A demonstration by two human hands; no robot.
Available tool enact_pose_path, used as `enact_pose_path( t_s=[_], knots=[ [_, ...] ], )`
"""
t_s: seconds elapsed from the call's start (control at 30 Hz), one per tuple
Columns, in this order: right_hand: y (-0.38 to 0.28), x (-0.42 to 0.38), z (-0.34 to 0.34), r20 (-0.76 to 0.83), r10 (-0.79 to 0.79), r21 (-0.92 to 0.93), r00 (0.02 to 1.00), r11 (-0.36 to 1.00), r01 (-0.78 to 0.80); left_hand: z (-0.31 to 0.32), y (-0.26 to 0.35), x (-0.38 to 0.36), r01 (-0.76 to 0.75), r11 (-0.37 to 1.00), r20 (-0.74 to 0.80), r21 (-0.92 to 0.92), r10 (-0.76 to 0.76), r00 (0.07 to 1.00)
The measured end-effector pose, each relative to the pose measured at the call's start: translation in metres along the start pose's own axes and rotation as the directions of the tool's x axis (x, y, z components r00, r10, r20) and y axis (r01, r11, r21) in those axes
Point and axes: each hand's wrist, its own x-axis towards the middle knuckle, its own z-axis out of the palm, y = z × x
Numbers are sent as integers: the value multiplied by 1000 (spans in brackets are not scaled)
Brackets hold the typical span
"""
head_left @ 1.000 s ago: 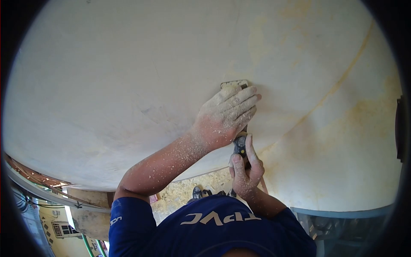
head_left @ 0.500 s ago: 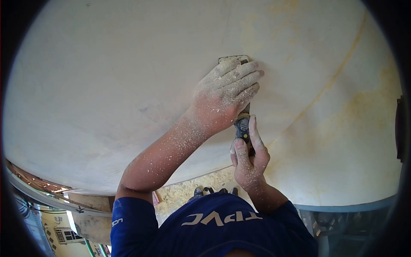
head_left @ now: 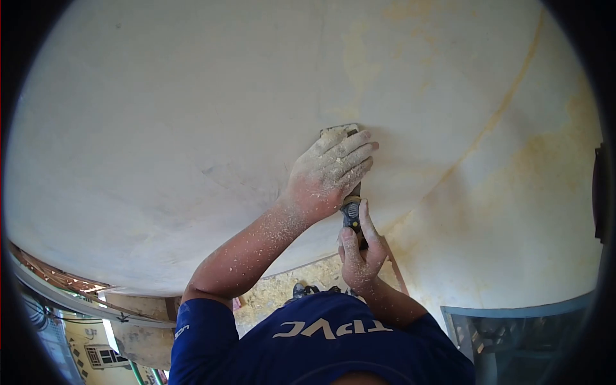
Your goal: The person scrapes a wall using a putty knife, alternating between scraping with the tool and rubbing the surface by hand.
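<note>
- Head view, centre of the frame: the dark tool (head_left: 351,215) lies along the pale wall (head_left: 179,109), its light front plate (head_left: 340,128) showing just beyond the fingers.
- The left hand (head_left: 330,173), dusted with pale powder, lies flat across the tool's front part; its grip is spread out rather than curled, the fingers straight and close together.
- Just below, the right hand (head_left: 362,256) has its grip closed about the tool's rear end, thumb and forefinger stretched along the body.
- Bare wall reaches from the plate to the top of the frame and far out to the left, giving the widest room.
- To the right, a yellow-brown line (head_left: 497,119) curves down the wall, well apart from the hands; a dark object (head_left: 600,192) sits at the right edge.
- The wall's lower edge meets the littered floor (head_left: 276,292) at lower centre, near the right forearm.
- A blue-grey frame (head_left: 513,312) bounds the wall at lower right, a curved rail (head_left: 77,305) at lower left.
</note>
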Motion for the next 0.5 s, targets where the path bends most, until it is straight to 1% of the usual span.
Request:
enact_pose_path(
  t_s=[0.07, 0.13, 0.2, 0.23, 0.27, 0.33, 0.4, 0.47, 0.5],
  knots=[
    [-19, 18, 1, 15, -36, -26, 999, 999, 37, -12, -4, 20, -29, 998, -87, 50, 33, 996],
    [-25, 25, 0, 32, -34, -9, 999, 999, 34, -15, -6, 26, -37, 997, -78, 72, 42, 996],
    [-19, 16, 0, 17, -4, -6, 1000, 1000, 4, -9, -8, 16, -92, 994, -57, 52, 95, 994],
    [-13, 7, -1, 35, -7, -10, 999, 1000, 7, -5, -2, 6, -83, 994, -27, 65, 84, 996],
    [-9, 8, -3, 36, -12, -7, 999, 1000, 12, -1, -5, 4, -86, 994, -28, 70, 88, 996],
    [-16, 9, -3, 39, -5, -9, 999, 1000, 5, -7, -3, 13, -59, 998, -38, 22, 60, 998],
    [-22, 18, -4, 41, 32, 4, 999, 999, -32, -10, -3, 21, -42, 998, -58, 53, 45, 997],
    [-18, 22, -6, 116, -56, -24, 992, 998, 59, -10, -5, 23, -66, 995, -38, 75, 69, 997],
    [-13, 15, -5, 103, -74, -15, 992, 997, 76, -6, -4, 18, -71, 994, -43, 81, 75, 996]
  ],
)
